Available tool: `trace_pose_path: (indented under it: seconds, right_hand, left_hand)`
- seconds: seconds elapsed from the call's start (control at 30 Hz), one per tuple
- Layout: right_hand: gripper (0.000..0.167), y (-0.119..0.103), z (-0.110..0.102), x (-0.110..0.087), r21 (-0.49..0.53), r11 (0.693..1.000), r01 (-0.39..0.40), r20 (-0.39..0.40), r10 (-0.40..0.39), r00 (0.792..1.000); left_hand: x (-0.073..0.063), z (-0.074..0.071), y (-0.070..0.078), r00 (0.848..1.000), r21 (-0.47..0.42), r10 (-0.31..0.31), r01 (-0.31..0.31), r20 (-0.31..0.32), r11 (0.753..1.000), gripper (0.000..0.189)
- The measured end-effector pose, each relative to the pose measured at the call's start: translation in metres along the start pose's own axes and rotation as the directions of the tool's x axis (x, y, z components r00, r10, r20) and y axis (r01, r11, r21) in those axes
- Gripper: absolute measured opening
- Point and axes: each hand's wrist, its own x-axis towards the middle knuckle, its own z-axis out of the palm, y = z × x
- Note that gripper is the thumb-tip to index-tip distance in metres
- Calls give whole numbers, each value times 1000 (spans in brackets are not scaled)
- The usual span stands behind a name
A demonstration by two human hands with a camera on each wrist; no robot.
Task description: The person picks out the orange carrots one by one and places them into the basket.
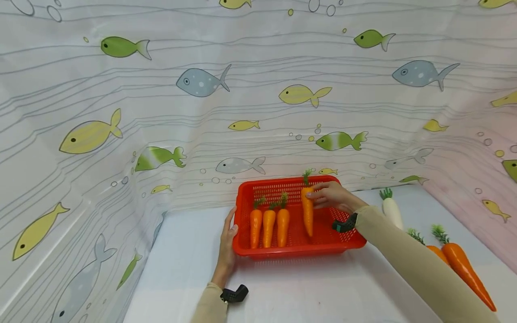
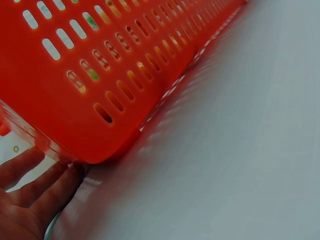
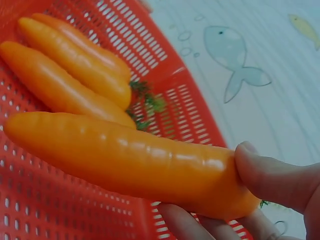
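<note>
A red plastic basket (image 1: 296, 246) with slotted walls stands on the white table. Three orange carrots with green tops lie side by side in its left half: a left carrot (image 1: 256, 228), a middle carrot (image 1: 268, 228) and a right carrot (image 1: 283, 228). Over the basket's right part, my right hand (image 1: 333, 196) pinches another carrot (image 3: 120, 155) near its leafy end, thumb on one side and fingers beneath. My left hand (image 1: 227, 244) rests against the basket's left side with fingers extended; in the left wrist view its fingertips touch the basket near the rim.
Right of the basket lie a white radish (image 1: 392, 211) with green leaves, a large carrot (image 1: 466, 271) and another carrot (image 1: 438, 254) partly hidden by the right sleeve. A fish-patterned curtain (image 1: 266, 143) surrounds the table's back and sides.
</note>
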Motion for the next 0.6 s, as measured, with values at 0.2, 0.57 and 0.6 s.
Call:
trace_pose_path:
  seconds: [0.2, 0.57, 0.6]
  right_hand:
    - [62, -2, 5, 11, -15, 1000, -22, -9, 22, 1000]
    - [37, 2, 16, 19, -151, 988, -41, 70, 52, 996]
    - [35, 3, 17, 21, -158, 986, -50, 71, 62, 996]
  left_hand:
    - [2, 0, 0, 1000, 1, -4, 4, -1, 1000, 60]
    - [1, 0, -2, 1000, 3, -16, 16, -11, 1000, 60]
    - [1, 1, -2, 1000, 4, -15, 15, -9, 1000, 61]
